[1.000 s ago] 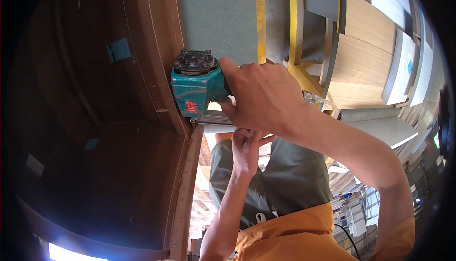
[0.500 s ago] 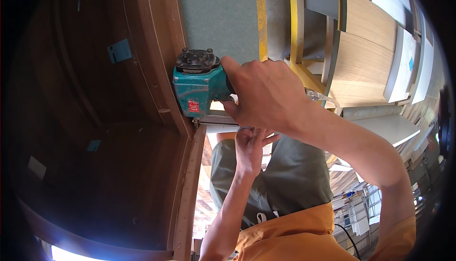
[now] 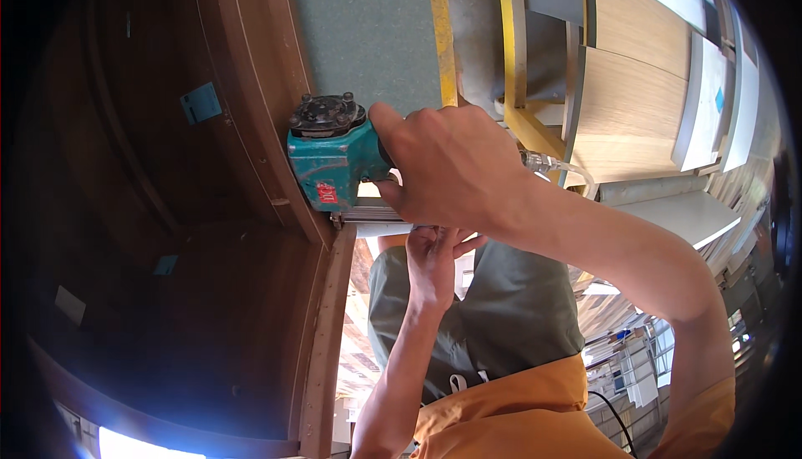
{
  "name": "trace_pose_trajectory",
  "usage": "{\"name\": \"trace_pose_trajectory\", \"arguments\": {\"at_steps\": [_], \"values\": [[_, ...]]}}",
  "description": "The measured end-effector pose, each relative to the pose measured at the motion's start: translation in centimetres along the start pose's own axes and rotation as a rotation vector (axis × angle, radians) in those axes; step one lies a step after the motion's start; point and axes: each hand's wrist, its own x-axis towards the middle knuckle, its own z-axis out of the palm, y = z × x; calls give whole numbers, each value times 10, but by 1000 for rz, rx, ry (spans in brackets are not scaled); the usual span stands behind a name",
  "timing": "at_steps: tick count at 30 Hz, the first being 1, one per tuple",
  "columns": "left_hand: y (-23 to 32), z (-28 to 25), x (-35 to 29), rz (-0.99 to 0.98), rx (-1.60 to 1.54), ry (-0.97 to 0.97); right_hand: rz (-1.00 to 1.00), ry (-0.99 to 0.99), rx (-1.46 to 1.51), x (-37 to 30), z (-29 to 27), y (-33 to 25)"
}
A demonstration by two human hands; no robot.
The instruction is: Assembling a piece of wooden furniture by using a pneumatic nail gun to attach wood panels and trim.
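Just left of and above frame centre: a teal pneumatic nail gun [image 3: 330, 162], black round cap at its 12 o'clock end, nose at its 6 o'clock end pressed against the edge of a dark brown wooden frame [image 3: 322, 325]. Body's long axis near vertical, cap up, nose down toward the corner where a slanting moulding [image 3: 251, 83] meets the upright frame piece. Handle and pale metal magazine [image 3: 376, 213] reaching out toward 3 o'clock, so a second axis lying roughly level. Right hand [image 3: 451, 167] wrapped tight round the handle, fingers curled shut on it, knuckles toward 12 o'clock, forearm trailing off toward 4 o'clock. Clear air hose fitting [image 3: 543, 162] poking out just beyond the wrist at 3 o'clock. Left hand [image 3: 434, 263] directly below at 6 o'clock, raised up under the magazine, fingers loosely bent and touching its underside; whether pinching anything, cannot tell. Left forearm running down toward 6 o'clock over grey-green trousers [image 3: 493, 317] and an orange shirt [image 3: 518, 417]. Green floor [image 3: 368, 33] with a yellow stripe [image 3: 440, 33] at 12 o'clock; pale wood panels [image 3: 635, 91] stacked at 2 o'clock; small blue tag [image 3: 200, 102] on the dark panel at 10 o'clock.
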Motion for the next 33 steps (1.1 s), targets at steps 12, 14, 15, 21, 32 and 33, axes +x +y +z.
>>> {"name": "trace_pose_trajectory", "arguments": {"at_steps": [12,14,15,21,32,33], "values": [[3,7,-1,-12,-34,97,-87,47,71,3,7,9],[4,12,-1,-16,-17,129,-97,60,83,2,9,12],[5,14,-1,-17,-4,160,-100,67,85,2,10,12],[2,0,-5,43,24,46,-22,23,90,0,0,10],[91,19,-60,-60,1713,446,419,57,643,-31,-28,60],[90,16,-57,-99,1792,441,405,68,598,-33,-27,62]]}}
